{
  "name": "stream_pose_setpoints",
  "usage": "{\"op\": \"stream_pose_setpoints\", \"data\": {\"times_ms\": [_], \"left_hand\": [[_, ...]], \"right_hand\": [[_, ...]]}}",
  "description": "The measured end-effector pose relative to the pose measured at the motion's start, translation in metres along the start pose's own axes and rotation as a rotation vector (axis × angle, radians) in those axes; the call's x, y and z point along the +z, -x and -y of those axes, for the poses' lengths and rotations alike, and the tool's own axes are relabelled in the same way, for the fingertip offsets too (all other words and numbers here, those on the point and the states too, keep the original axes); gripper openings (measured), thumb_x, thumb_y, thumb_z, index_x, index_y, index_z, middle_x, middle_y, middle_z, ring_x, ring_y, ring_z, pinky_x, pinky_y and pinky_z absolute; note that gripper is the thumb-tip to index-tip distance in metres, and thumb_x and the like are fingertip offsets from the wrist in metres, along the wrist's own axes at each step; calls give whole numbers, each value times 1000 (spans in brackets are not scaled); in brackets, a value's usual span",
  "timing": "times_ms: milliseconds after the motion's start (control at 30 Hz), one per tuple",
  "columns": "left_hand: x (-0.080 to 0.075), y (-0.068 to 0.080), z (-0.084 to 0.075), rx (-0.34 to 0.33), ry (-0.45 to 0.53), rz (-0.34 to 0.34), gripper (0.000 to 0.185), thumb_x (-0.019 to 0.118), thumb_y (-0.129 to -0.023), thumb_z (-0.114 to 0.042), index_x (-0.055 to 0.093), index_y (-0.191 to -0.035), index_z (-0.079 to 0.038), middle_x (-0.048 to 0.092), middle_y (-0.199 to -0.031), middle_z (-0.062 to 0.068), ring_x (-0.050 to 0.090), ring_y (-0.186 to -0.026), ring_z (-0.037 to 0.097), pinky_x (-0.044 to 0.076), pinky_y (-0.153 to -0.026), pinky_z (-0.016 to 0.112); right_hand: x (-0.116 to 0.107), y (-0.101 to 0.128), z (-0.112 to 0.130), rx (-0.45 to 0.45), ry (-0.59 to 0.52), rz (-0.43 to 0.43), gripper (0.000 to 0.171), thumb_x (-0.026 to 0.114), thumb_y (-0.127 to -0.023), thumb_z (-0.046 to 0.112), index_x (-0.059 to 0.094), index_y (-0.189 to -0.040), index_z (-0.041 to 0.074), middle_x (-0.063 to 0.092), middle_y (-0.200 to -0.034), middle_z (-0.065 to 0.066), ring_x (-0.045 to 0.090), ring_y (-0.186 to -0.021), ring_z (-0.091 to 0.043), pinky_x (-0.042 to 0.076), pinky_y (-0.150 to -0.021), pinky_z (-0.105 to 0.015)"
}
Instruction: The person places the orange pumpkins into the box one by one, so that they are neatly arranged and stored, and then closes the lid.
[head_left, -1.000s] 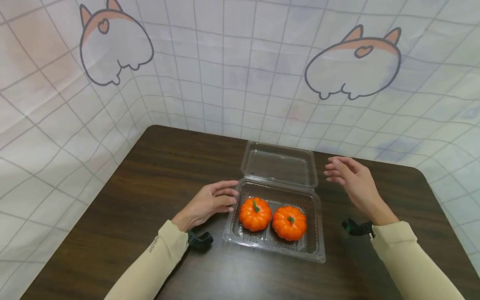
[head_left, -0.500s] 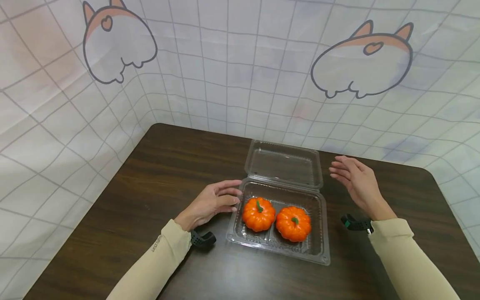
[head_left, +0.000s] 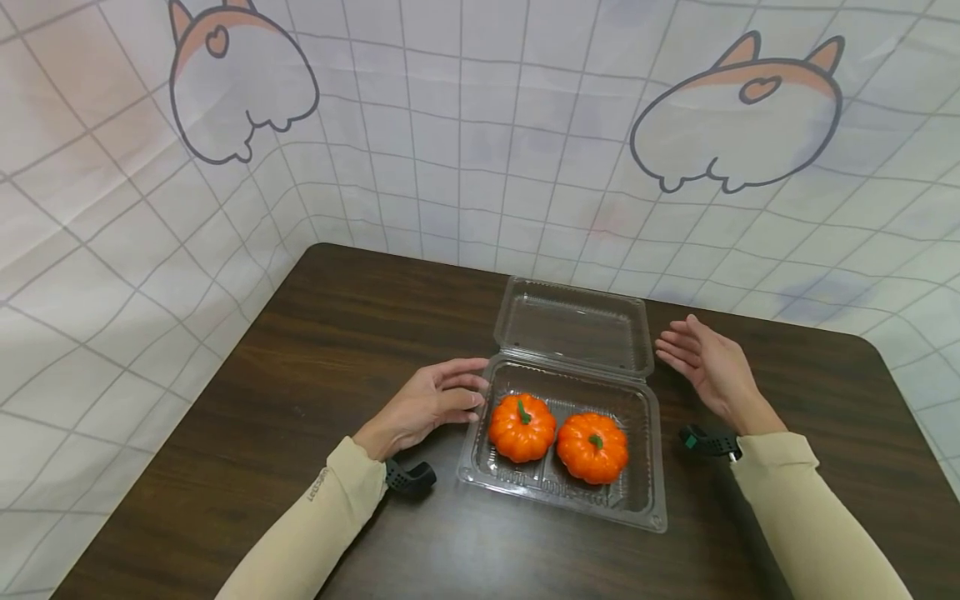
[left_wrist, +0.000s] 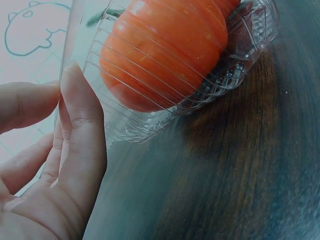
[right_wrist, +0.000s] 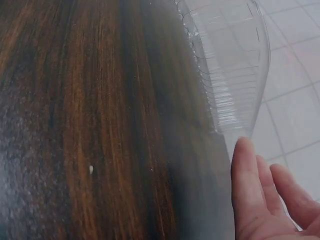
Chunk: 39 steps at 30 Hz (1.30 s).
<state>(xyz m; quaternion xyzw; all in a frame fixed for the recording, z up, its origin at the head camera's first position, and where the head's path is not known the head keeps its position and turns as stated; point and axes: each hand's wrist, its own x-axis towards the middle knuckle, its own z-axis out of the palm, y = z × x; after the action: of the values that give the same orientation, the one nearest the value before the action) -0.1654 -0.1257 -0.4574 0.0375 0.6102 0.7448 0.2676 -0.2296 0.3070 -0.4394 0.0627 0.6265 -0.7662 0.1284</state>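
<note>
Clear plastic clamshell container [head_left: 564, 467] sat on the dark worktop [head_left: 315, 350], lid [head_left: 573, 327] not yet shut, two orange pumpkins [head_left: 522, 427] already side by side inside. Left hand [head_left: 427, 404] touched its left wall, fingers relaxed; right hand [head_left: 708, 367] hovered flat just beside the lid.

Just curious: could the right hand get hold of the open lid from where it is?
Probably yes. The right hand is open just beside the lid, which stands raised, with only bare table between them.
</note>
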Motion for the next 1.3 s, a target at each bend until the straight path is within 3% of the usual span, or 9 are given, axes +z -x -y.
{"op": "stream_pose_setpoints", "data": {"times_ms": [133,200,267,367,433,533,667,1033,1300], "left_hand": [[0,-1,0,-1,-2,0,63,69,-95,-2,48,-154,-11,64,-122,5,68,-96,13,64,-81,26],[0,-1,0,1,-2,0,63,69,-95,-2,48,-153,-11,64,-122,5,68,-96,13,64,-81,26],[0,-1,0,6,-4,0,62,69,-95,-2,48,-153,-10,63,-122,5,67,-96,13,64,-81,26],[0,-1,0,4,-7,-2,62,69,-95,-3,48,-153,-10,63,-122,6,67,-96,13,64,-81,26],[0,0,0,1,-7,-4,62,69,-95,-3,48,-153,-11,63,-122,6,68,-96,13,64,-81,25],[0,-1,0,-5,-4,-6,63,70,-95,-3,48,-154,-11,63,-122,5,68,-96,12,64,-81,25],[1,-1,-1,-13,11,-9,64,69,-95,-2,47,-154,-11,64,-122,4,68,-96,12,64,-80,24],[1,0,-1,-14,9,-11,63,70,-95,-2,47,-154,-11,64,-122,4,68,-95,12,64,-79,24],[0,-1,-1,-12,17,-7,63,69,-95,-1,47,-154,-10,64,-121,4,68,-95,12,64,-79,24]], "right_hand": [[-2,-5,-1,70,-1,49,90,53,-103,52,14,-165,1,62,-129,3,73,-108,-3,60,-94,-21],[-1,-8,-2,101,-6,74,90,51,-103,54,11,-165,2,61,-131,2,72,-108,-3,60,-94,-21],[0,-10,-3,127,-13,102,89,49,-104,55,10,-166,3,57,-147,-7,72,-109,-4,60,-95,-21],[2,-13,-4,147,-7,138,89,46,-104,56,9,-166,4,32,-169,-19,71,-111,-3,60,-96,-22],[4,-14,-5,159,-13,150,90,46,-103,58,8,-166,6,14,-172,-20,71,-112,-3,60,-97,-23],[5,-15,-5,182,-42,163,92,48,-103,58,7,-167,6,45,-161,-18,72,-113,-6,60,-97,-24],[7,-16,-6,204,-97,174,94,50,-103,56,6,-166,5,74,-123,1,74,-112,-12,61,-96,-27],[8,-21,-8,257,-197,199,94,50,-104,53,1,-165,0,77,-117,-2,74,-112,-15,61,-95,-27],[10,-24,-10,259,-172,233,85,41,-109,49,3,-164,-2,76,-120,1,73,-114,-12,60,-96,-25]]}}
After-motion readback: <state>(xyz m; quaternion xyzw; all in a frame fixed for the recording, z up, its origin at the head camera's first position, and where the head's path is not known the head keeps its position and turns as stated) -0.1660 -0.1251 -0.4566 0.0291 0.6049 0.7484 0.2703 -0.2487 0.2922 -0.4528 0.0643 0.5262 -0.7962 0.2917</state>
